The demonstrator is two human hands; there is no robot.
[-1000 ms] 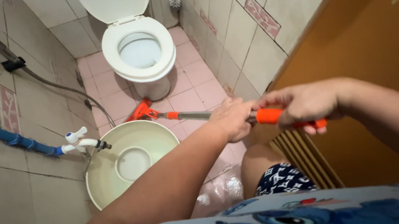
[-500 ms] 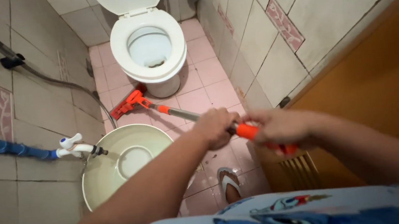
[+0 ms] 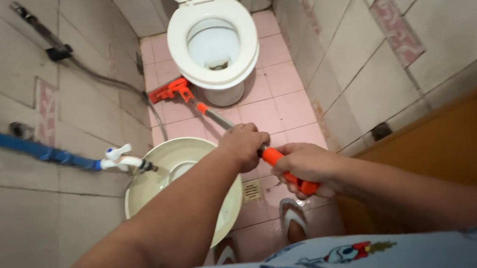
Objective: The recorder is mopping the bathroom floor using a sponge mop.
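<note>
I hold a mop with a metal shaft and an orange grip. My left hand is closed around the shaft, further down it. My right hand grips the orange handle end nearer my body. The orange mop head rests on the pink tiled floor to the left of the white toilet, whose lid is up.
A pale round basin sits under a white tap on a blue pipe along the left wall. A spray hose hangs there. A floor drain and my sandalled foot lie below. A brown door stands right.
The mop head slid forward and left, from near the basin to beside the toilet. Both hands pushed forward with the handle, and my view shifted left.
</note>
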